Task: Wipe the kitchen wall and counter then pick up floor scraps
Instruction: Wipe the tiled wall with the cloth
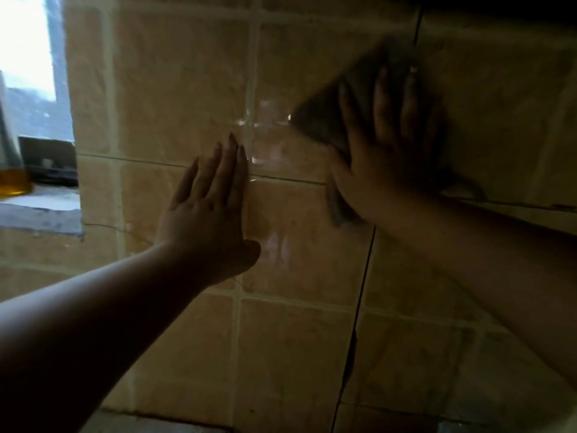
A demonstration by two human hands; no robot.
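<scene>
My right hand (387, 151) lies spread flat on a dark cloth (324, 117), fingers straight, its grip not closed round the cloth but pressing it against the tiled wall (175, 89) high up at the right. My left hand (209, 210) rests open on the same wall lower and to the left, fingers straight and together, its grip holding nothing. At the far left a window ledge (40, 210) carries a bottle of amber liquid (12, 179).
</scene>
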